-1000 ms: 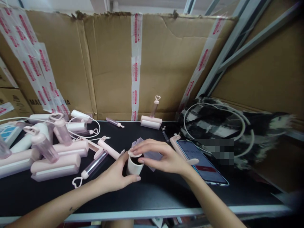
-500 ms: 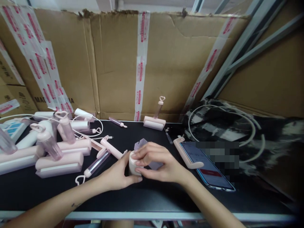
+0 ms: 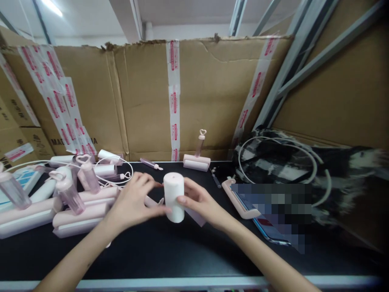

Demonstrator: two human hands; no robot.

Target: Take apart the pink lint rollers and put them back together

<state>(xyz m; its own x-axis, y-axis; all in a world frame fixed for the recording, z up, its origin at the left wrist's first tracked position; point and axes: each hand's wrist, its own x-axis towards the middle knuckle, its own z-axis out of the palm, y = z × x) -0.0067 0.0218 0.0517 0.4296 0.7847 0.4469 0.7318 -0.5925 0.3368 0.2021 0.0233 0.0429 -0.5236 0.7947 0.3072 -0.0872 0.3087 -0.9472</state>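
Note:
My right hand (image 3: 202, 202) grips a white lint-roller roll (image 3: 174, 200) from its right side, thumb on the front. The roll stands upright, its pale pink end facing up. On its left, my left hand (image 3: 136, 200) is open with fingers apart; its thumb tip reaches the roll's lower left edge, whether touching I cannot tell. Below the right hand a translucent purple cover (image 3: 196, 215) lies partly hidden. Behind the left hand, part of a pink piece (image 3: 152, 201) shows. The left hand and forearm hide other parts on the table.
Several pink lint rollers (image 3: 80, 215) with heart-looped handles crowd the left. Another lint roller (image 3: 196, 162) stands at the back, with a loose handle (image 3: 150, 164) to its left. At right are a pink frame (image 3: 240, 202), a phone (image 3: 270, 235), a dark tool (image 3: 216, 180) and a white cable (image 3: 243, 170).
The roll has risen and now stands upright in my right hand. My left hand has loosened from it, moving up and left with its fingers spread. The camera view has tilted upward.

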